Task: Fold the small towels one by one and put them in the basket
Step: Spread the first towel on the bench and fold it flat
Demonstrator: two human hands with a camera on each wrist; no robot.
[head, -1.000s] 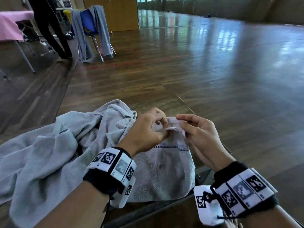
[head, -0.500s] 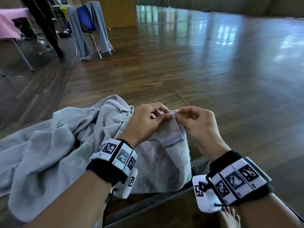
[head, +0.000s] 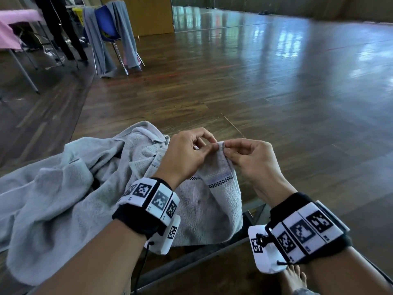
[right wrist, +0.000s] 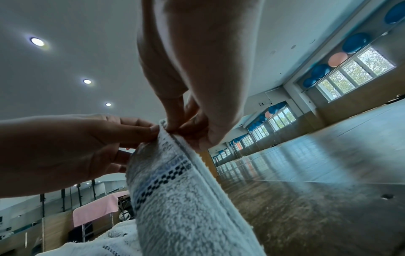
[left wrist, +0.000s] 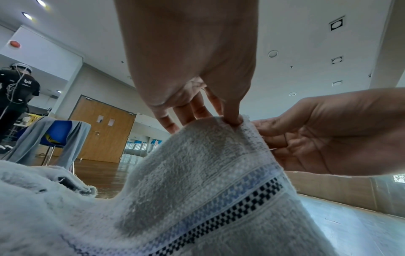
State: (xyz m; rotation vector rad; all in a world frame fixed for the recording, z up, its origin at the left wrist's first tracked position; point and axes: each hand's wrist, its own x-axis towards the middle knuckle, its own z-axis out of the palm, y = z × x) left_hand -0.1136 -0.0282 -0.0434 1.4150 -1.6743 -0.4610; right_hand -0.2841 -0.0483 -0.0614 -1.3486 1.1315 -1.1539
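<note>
Left hand (head: 187,154) and right hand (head: 253,160) fingers pinching one raised towel (head: 214,201) corner together, towel hanging downward, checkered stripe crosswise

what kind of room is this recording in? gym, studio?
Probably a dance or exercise studio: a wide polished wooden floor, a mirrored wall at the far end, and big blue and pink exercise balls shelved above the windows. The person folds a towel at its edge.
</note>
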